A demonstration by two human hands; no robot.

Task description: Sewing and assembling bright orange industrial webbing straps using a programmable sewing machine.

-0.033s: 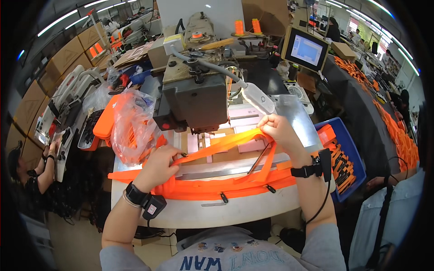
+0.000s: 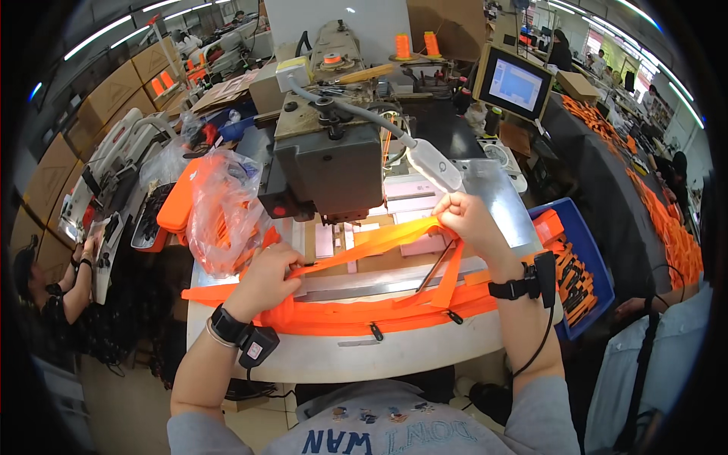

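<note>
A bright orange webbing strap (image 2: pixel 364 244) stretches between my hands above the front of the sewing machine's work plate. My left hand (image 2: pixel 269 279) is closed round its left end, close to the table's front left. Higher and to the right, my right hand (image 2: pixel 464 218) pinches the strap between thumb and fingers. From there a tail of strap (image 2: pixel 449 279) hangs down beside a thin dark rod (image 2: pixel 434 265). Below lie more orange straps (image 2: pixel 409 317) in a long bundle along the table's front edge, with two small black clips (image 2: pixel 376 331) on them.
The dark sewing machine head (image 2: pixel 326 171) overhangs the plate, a white lamp (image 2: pixel 434 164) beside it. To the right stand a blue bin (image 2: pixel 599 265) of orange and black pieces and a screen (image 2: pixel 514 82). A clear plastic bag (image 2: pixel 224 216) lies at left. Another person (image 2: pixel 72 292) works far left.
</note>
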